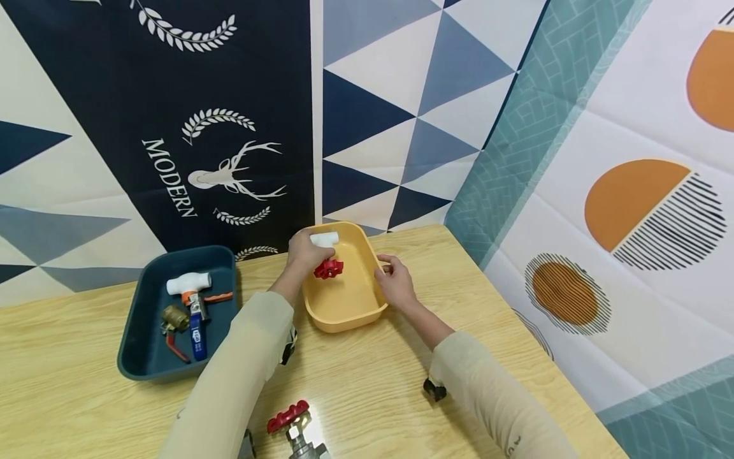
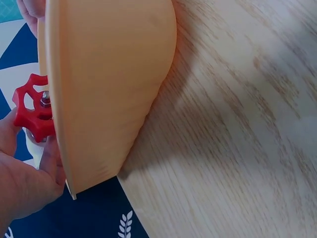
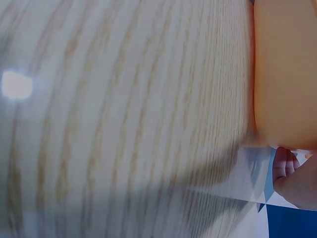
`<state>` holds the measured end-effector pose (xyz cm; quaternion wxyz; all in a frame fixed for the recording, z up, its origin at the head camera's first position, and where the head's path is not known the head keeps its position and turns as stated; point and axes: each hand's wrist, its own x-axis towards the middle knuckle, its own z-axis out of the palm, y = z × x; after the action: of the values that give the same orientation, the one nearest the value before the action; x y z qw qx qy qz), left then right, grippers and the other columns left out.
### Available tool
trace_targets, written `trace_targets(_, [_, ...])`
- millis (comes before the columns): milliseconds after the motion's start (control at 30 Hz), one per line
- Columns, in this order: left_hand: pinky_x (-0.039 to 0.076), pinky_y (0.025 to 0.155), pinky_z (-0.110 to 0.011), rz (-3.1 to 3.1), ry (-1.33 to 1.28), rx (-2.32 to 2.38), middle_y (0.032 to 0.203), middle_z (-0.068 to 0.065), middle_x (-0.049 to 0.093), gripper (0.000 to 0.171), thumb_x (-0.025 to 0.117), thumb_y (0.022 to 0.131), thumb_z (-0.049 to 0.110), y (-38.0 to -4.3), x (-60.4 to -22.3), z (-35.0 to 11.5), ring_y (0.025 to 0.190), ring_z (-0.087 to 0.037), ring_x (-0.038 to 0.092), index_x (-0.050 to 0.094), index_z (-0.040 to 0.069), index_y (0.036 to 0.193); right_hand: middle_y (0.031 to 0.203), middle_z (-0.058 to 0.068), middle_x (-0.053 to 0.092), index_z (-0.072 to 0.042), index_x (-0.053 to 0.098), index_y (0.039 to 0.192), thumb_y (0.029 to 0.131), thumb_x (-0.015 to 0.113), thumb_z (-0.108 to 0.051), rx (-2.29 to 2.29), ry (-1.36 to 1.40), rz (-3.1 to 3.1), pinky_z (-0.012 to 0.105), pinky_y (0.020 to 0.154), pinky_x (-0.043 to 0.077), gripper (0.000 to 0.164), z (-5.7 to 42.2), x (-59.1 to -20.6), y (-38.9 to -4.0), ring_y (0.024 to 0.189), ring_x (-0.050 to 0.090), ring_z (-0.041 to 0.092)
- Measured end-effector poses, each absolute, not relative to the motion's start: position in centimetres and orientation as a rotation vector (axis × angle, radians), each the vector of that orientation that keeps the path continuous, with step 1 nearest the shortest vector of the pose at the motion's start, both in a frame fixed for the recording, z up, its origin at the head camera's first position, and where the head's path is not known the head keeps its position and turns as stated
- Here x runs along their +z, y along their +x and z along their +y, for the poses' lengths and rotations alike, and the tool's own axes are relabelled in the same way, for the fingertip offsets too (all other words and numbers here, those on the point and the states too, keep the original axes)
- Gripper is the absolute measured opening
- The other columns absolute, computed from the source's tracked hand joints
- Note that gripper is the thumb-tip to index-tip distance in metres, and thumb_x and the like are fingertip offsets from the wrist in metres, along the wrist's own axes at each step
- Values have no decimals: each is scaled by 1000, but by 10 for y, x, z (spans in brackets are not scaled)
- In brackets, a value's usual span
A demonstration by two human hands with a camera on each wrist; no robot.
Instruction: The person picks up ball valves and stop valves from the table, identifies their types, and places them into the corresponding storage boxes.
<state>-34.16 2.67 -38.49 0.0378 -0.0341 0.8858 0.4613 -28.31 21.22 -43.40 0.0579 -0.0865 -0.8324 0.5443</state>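
Note:
In the head view my left hand (image 1: 306, 256) holds a white plastic valve (image 1: 325, 239) with a red handwheel (image 1: 329, 268) over the yellow tray (image 1: 346, 303). The left wrist view shows the red handwheel (image 2: 35, 113) just beyond the tray's rim, with the fingers of my left hand (image 2: 27, 186) around the white body, partly hidden by the tray wall (image 2: 109, 84). My right hand (image 1: 395, 280) pinches the tray's right rim; in the right wrist view, the fingers of that hand (image 3: 297, 181) are at the tray's edge (image 3: 287, 74).
A dark blue tray (image 1: 129, 344) on the left holds a white fitting (image 1: 189, 282), a blue-handled piece (image 1: 197, 335) and a brass valve (image 1: 174, 317) with a red lever. Near the front stands a metal valve with a red handwheel (image 1: 288, 415). Patterned cloth (image 1: 367, 127) hangs behind the wooden table (image 1: 355, 389).

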Motion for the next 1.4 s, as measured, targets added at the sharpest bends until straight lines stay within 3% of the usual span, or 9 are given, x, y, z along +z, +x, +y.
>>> trace_targets(733, [47,96,-38,2731,-55,1374,116,-18,55,62,73,76,19,-348,-392,32,102,-29,52,48,-3,128,95,9,55,-5,55,126,90,53,-10,1610,-275,-2528,20,64,40,36,212,-430,-281,78,46,13])
trace_targets(1000, [48,94,-38,2730,-63,1367,114,-18,56,58,72,76,18,-350,-394,29,101,-29,53,49,-3,126,88,4,50,-5,54,126,91,52,-9,1654,-250,-2524,20,58,37,35,212,-432,-281,67,41,10])
trace_targets(1400, [49,92,-37,2735,-49,1364,111,-18,57,56,71,77,17,-352,-399,32,98,-28,53,49,-4,124,94,7,52,-6,55,126,91,53,-9,1641,-276,-2525,21,63,40,35,211,-432,-280,76,44,13])
